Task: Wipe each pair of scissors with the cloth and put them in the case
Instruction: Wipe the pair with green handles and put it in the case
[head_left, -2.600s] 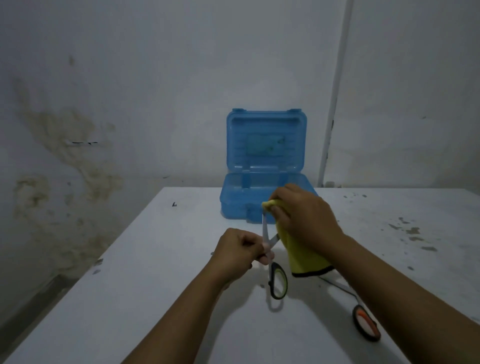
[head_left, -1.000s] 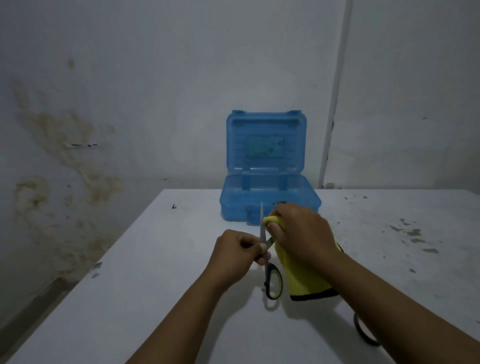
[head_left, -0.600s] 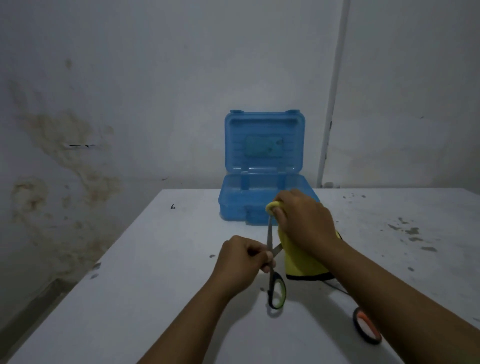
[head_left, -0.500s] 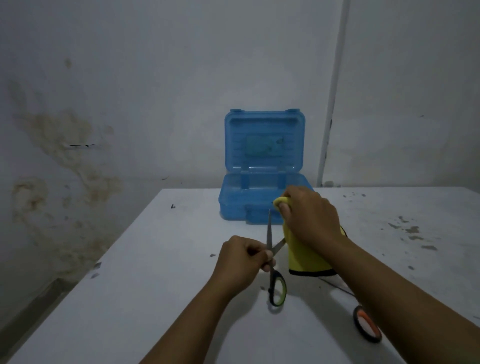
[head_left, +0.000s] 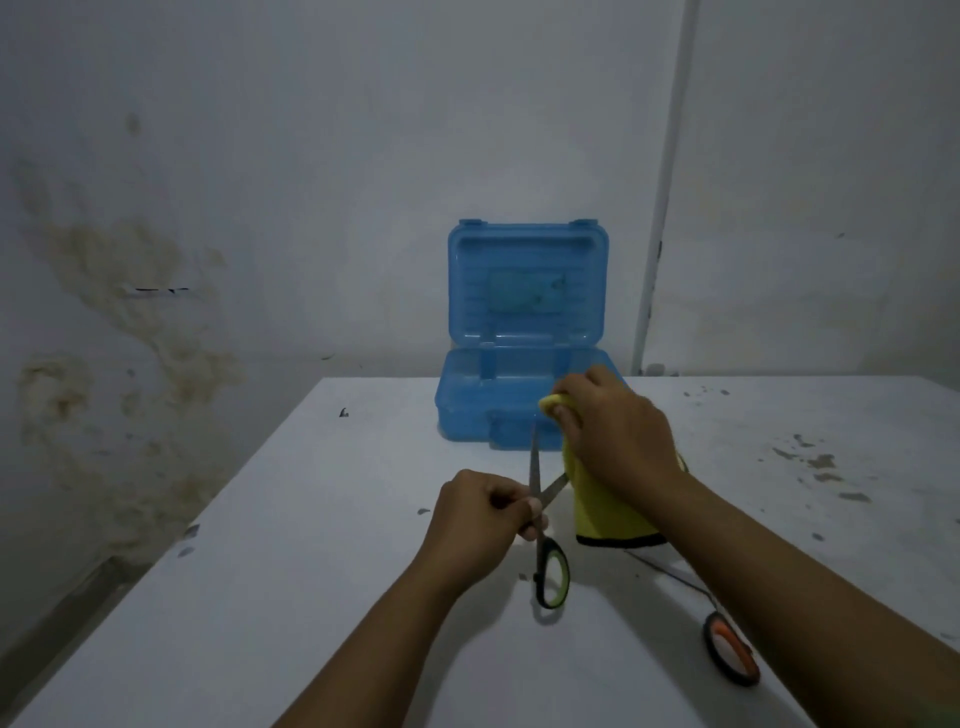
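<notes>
Observed: the left hand (head_left: 480, 519) is closed in a fist around the upper handle loop of the green-handled scissors (head_left: 543, 525), gripping them near the pivot. The blades are parted. One blade points toward 12 o'clock from the fist; the other angles toward 1 o'clock and runs in behind the cloth. The lower green and black handle loop hangs free at 5 o'clock from the fist, clear of the fingers.

The right hand (head_left: 613, 431) is closed on the yellow cloth (head_left: 605, 512), pinching a fold of it at the fingertips. That pinch sits at 1 o'clock from the upright blade's tip, just beside it; whether the cloth touches that blade cannot be told. The rest of the cloth hangs below the palm, its dark hem toward 6 o'clock.

The blue case (head_left: 524, 332) stands on the white table (head_left: 311, 571) at 12 o'clock from both hands, lid upright against the wall, tray open. No scissors can be made out in the tray.

A second pair, the orange-handled scissors (head_left: 730, 647), lies on the table at 4 o'clock from the left hand, partly hidden under the right forearm and held by neither hand.
</notes>
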